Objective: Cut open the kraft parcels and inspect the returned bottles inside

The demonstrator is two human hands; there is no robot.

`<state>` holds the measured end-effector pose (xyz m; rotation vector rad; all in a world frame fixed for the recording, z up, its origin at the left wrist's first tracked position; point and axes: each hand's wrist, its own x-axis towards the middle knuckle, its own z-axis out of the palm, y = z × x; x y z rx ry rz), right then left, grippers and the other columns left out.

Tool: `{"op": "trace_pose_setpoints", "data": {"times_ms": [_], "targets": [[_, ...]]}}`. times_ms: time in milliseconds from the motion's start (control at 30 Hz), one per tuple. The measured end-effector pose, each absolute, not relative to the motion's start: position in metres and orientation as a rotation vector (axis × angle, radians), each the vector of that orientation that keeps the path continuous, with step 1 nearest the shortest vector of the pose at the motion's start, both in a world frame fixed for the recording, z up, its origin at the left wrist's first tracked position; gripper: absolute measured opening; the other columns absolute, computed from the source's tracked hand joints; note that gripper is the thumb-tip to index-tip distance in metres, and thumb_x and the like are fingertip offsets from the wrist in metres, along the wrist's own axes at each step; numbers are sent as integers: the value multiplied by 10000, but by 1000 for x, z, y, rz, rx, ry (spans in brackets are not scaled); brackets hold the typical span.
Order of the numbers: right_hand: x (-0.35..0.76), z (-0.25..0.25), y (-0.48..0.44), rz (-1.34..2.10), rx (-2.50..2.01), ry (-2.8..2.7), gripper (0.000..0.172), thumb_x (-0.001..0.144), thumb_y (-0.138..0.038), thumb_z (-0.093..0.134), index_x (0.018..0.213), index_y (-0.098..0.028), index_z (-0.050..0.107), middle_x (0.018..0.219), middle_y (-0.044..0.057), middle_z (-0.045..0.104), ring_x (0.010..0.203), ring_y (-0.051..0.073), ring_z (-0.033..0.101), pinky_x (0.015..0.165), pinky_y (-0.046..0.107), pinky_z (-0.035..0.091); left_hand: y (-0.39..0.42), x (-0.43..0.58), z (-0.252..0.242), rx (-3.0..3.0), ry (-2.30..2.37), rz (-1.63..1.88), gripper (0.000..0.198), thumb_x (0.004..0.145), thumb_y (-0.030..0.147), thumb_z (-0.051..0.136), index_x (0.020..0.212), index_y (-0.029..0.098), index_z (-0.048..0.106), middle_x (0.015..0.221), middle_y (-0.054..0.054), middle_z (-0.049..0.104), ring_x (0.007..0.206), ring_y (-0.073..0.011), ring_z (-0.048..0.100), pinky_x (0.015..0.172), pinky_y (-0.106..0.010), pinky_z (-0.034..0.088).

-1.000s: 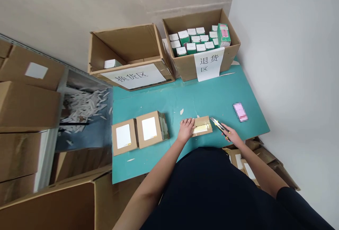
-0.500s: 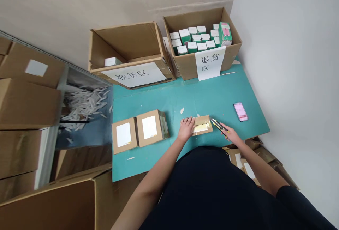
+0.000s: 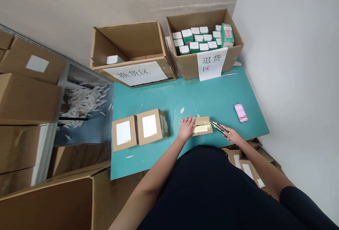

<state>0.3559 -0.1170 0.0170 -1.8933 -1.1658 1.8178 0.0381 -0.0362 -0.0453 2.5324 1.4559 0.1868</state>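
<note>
The left hand (image 3: 186, 127), palm down and nearly flat, rests on the taped box (image 3: 203, 125), lying lengthwise near the table's (image 3: 164, 97) front edge; the right hand (image 3: 233, 136), curled round the cutter (image 3: 219, 128), points it toward the far left corner.

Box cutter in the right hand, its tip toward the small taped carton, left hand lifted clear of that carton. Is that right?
No: the left hand is not lifted clear; it rests on the small taped carton, as the head view shows. The box cutter is in the right hand, its tip toward that carton.
</note>
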Motion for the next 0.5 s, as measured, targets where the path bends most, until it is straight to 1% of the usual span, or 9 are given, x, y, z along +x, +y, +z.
{"op": "trace_pose_setpoints", "data": {"times_ms": [100,200,367,500], "targets": [[357,16,-123,1825,-1862,-1149,623,946,-350,530,1554,-285,410,794,-13,619,462,70,424,392,171,344,-36,38,-46,2516,1465,188,492,1010,299,372,1456,152,520,1400,-180,594,1227,-340,523,1082,-513,343],[358,17,-127,1810,-1852,-1145,618,933,-379,558,1533,-278,452,787,-4,623,481,77,435,416,181,363,-35,38,-47,2497,1466,199,507,1007,315,386,1482,175,494,1412,-173,587,1246,-342,519,1095,-515,330],[369,19,-124,1847,-1856,-1172,653,916,-399,594,1541,-302,433,763,-21,618,466,69,413,428,181,361,-35,37,-47,2498,1456,170,515,1002,316,406,1492,179,483,1431,-174,577,1275,-340,516,1114,-513,324],[377,19,-120,1864,-1839,-1153,646,903,-379,612,1523,-277,465,744,-22,625,463,70,404,451,192,367,-38,37,-44,2508,1462,151,515,1001,326,405,1488,177,482,1479,-170,542,1357,-353,472,1149,-541,295]]}}
